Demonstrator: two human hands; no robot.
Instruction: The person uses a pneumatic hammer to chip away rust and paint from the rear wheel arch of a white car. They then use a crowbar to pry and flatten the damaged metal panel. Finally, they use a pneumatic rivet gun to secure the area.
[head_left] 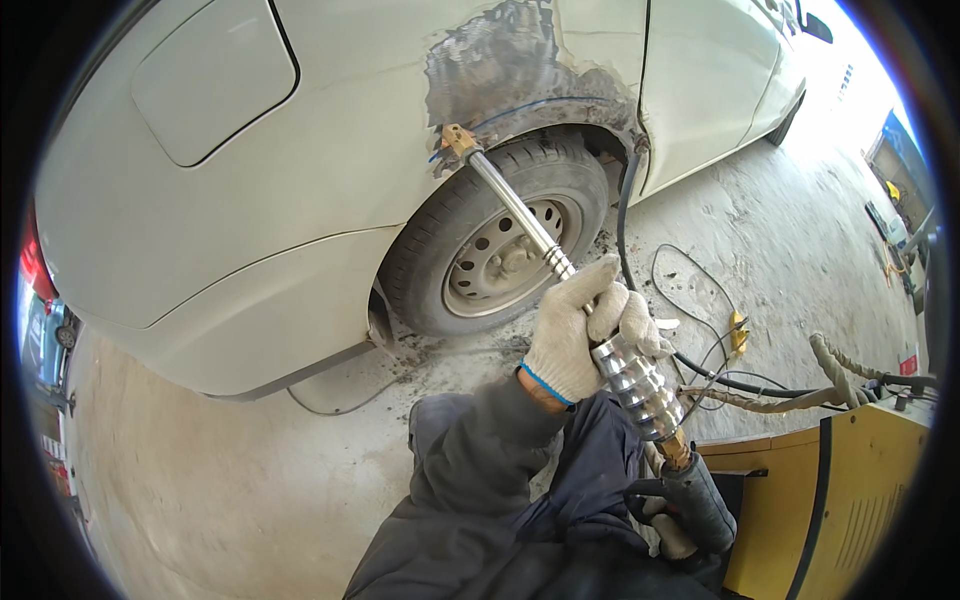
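A long slide hammer dent puller [512, 205] runs from the car's rear wheel arch down to the lower right. Its brass-coloured tip [461, 141] lies against or just in front of the bare-metal patch [500, 60] edge; I cannot tell if it touches. My left hand [580, 330], in a white knit glove, is closed round the steel rod at the upper end of the ridged sliding weight [640, 388]. Low at the right, my gloved right hand [672, 535] wraps the black pistol handle [700, 500], mostly hidden behind it.
The pale car body [250, 200] stands ahead, its rear wheel [510, 255] below the arch. Black cables [625, 215] cross the concrete floor [200, 450] on the right, near a yellow piece [739, 333]. A yellow machine cabinet [870, 490] stands close at lower right, with wrapped cables.
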